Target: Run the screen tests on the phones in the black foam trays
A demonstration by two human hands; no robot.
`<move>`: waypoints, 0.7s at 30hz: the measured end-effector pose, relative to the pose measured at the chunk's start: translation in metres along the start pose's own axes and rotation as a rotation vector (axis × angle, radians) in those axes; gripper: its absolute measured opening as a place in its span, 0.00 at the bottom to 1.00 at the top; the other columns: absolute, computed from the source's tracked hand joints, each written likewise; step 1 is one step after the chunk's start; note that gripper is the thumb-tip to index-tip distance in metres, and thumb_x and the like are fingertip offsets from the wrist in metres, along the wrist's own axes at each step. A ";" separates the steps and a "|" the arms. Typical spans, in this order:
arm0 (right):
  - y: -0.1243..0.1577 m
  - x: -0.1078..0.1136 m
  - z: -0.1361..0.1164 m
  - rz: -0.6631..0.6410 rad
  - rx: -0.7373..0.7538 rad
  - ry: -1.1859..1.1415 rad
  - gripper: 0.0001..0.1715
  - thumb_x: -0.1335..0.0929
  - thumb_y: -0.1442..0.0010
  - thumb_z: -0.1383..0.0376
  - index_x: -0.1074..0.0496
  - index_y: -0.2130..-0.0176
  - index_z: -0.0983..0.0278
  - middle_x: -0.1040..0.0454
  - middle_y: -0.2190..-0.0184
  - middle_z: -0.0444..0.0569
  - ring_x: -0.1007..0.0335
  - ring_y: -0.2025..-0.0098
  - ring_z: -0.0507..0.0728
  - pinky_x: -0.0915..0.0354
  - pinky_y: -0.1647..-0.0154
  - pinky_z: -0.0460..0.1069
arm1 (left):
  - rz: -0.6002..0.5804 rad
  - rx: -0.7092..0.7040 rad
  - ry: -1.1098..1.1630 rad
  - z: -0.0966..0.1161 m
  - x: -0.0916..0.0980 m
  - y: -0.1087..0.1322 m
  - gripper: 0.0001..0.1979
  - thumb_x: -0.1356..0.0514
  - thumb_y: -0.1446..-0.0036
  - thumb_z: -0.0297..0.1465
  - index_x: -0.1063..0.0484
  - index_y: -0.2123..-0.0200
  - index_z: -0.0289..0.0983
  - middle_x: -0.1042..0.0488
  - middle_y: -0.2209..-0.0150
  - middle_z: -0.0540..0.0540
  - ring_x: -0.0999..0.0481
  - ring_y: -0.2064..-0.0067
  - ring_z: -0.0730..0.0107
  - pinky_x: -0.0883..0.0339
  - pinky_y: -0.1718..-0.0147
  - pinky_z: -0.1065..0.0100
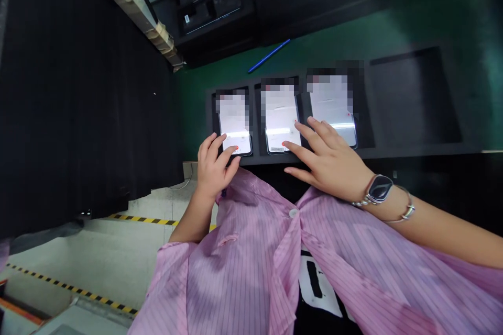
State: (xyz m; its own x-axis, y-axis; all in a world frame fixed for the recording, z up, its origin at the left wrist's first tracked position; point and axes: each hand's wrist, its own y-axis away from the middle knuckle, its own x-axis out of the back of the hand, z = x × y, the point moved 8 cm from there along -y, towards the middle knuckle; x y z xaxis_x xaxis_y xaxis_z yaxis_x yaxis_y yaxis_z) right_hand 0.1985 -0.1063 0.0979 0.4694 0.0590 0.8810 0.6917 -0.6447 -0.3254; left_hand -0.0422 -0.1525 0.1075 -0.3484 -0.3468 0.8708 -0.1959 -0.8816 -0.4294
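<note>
Three smartphones with bright white screens lie side by side in a dark tray (281, 161). My left hand (215, 165) is over the lower part of the left phone (233, 112), its fingers apart and the index fingertip by a red dot on the screen. My right hand (334, 159) reaches to the middle phone (280, 110), one fingertip at a red dot low on its screen. Other fingers of that hand stretch towards the right phone (329, 97), covering its lower left corner. Neither hand grips anything. Parts of the screens are blurred out.
A blue pen (269, 56) lies on the green tabletop (314, 44) behind the phones. At the back left stands a black tray (212, 23) with dark compartments. A black curtain (86, 89) hangs to the left. A dark recess (414, 97) is right of the phones.
</note>
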 end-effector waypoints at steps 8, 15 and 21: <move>0.049 0.042 0.040 0.177 -0.194 0.049 0.54 0.28 0.33 0.52 0.61 0.23 0.49 0.51 0.24 0.57 0.56 0.24 0.77 0.48 0.29 0.80 | 0.165 0.035 0.076 -0.007 0.003 -0.001 0.17 0.36 0.38 0.35 0.29 0.47 0.41 0.22 0.45 0.38 0.25 0.40 0.49 0.33 0.39 0.46; 0.061 0.037 0.045 0.097 -0.199 0.086 0.38 0.29 0.31 0.52 0.40 0.28 0.54 0.47 0.26 0.58 0.52 0.26 0.81 0.48 0.30 0.82 | 0.224 0.046 0.055 -0.007 0.004 -0.002 0.12 0.37 0.40 0.33 0.28 0.53 0.41 0.21 0.49 0.39 0.23 0.43 0.50 0.30 0.41 0.46; 0.022 0.037 0.016 0.157 -0.094 -0.049 0.50 0.27 0.33 0.53 0.52 0.23 0.52 0.45 0.27 0.59 0.52 0.25 0.78 0.48 0.28 0.79 | 0.230 0.129 0.012 -0.008 0.003 -0.002 0.09 0.38 0.38 0.38 0.27 0.58 0.40 0.21 0.51 0.40 0.22 0.44 0.51 0.28 0.42 0.46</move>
State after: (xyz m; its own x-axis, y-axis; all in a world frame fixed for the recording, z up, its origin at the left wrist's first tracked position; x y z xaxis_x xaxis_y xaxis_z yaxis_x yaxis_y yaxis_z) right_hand 0.2399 -0.1058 0.1176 0.5956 -0.0123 0.8032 0.5544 -0.7173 -0.4221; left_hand -0.0503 -0.1492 0.1090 -0.3816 -0.5392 0.7508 0.0080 -0.8141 -0.5807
